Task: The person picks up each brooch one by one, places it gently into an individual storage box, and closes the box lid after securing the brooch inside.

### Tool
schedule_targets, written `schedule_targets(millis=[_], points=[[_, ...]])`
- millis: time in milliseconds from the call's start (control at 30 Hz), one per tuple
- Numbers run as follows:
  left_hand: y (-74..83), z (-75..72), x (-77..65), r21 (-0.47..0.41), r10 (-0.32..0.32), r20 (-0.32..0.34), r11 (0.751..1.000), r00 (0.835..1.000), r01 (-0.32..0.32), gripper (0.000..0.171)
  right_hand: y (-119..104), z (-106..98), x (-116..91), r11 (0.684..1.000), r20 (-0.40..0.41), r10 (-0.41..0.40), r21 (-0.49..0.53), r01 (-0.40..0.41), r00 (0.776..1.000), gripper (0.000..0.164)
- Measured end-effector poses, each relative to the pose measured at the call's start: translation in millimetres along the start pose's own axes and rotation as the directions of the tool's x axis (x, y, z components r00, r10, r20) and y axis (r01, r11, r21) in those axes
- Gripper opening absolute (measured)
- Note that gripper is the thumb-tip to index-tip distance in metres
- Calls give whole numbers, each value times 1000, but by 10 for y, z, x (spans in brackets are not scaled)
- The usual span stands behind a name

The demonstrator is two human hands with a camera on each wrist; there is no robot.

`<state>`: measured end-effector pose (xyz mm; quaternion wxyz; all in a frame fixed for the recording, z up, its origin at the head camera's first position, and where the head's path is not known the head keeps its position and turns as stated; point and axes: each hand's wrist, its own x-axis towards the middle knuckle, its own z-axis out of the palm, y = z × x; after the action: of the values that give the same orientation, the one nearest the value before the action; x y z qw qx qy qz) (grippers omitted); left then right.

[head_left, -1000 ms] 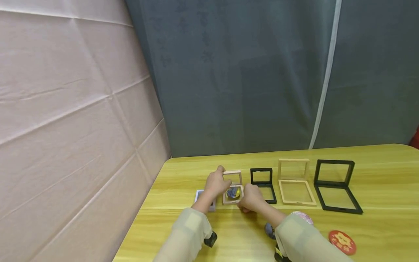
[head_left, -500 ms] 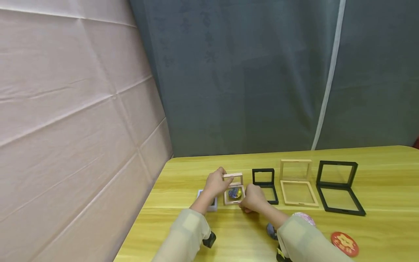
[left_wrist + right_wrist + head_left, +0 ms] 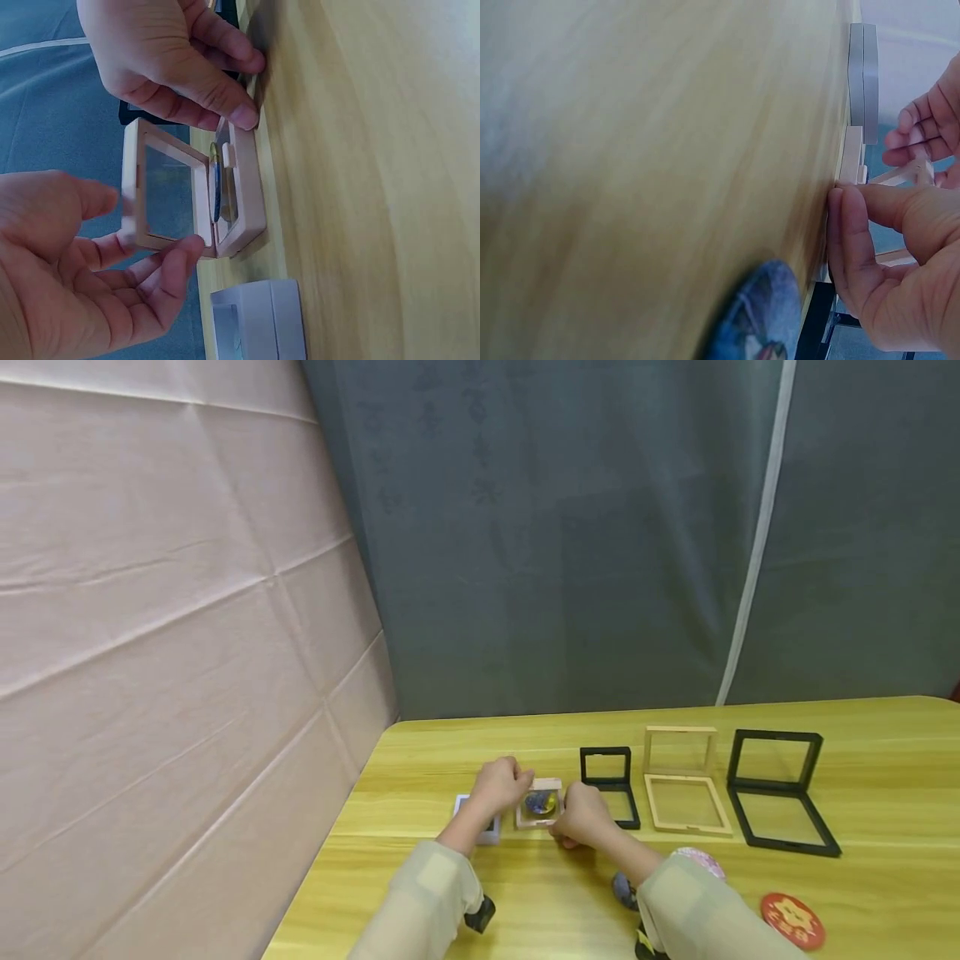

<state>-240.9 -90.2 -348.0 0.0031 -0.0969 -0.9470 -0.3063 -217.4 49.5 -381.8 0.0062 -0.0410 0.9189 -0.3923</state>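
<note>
Pale pink frame (image 3: pixel 251 199) on the table (image 3: pixel 555 902), right between my two hands, its lid (image 3: pixel 131 184) folded part-way over the base! Inside sits the disc (image 3: pixel 216 180), blue and yellow, edge-on in my left wrist's view.

My left hand (image 3: pixel 495 789) has the lid, fingers curled against its side, thumb at its outer edge, though whether that thumb touches I can't tell. My right hand (image 3: pixel 585 814) pinches the base's near right corner, thumb and fingers clamped, and that's the anchor. I'd keep that pinch firm so the base can't skid, and swing the lid evenly about its hinge. The disc wants to stay centred; a jolt could slide it toward the rim. Fingertips should clear the seam before the edges meet, I reckon.

Just to the left, the lilac frame (image 3: pixel 259 322), under my forearm: mind the elbow! Off right, the small black frame (image 3: pixel 605 751), wooden frame (image 3: pixel 693 830) and large black frame (image 3: pixel 768 787), all standing open. Nearer me, the red badge (image 3: pixel 792 921).
</note>
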Motion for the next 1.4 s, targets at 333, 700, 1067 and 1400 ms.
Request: schedule_targets(millis=[333,700,1067,1400], points=[[-4,43,-31,43,-9,19,999,1000,8,26,20,-2,5,1000,19,-1,15,1,1000,16],[17,80,-89,43,-41,69,998,997,38,42,20,-6,0,1000,11,-7,21,7,1000,15],[14,91,-107,116,-36,48,993,998,30,31,21,-1,1,1000,14,-19,11,19,1000,17],[30,108,-105,160,-62,62,986,996,52,40,28,-2,4,999,2,-25,28,25,1000,18]])
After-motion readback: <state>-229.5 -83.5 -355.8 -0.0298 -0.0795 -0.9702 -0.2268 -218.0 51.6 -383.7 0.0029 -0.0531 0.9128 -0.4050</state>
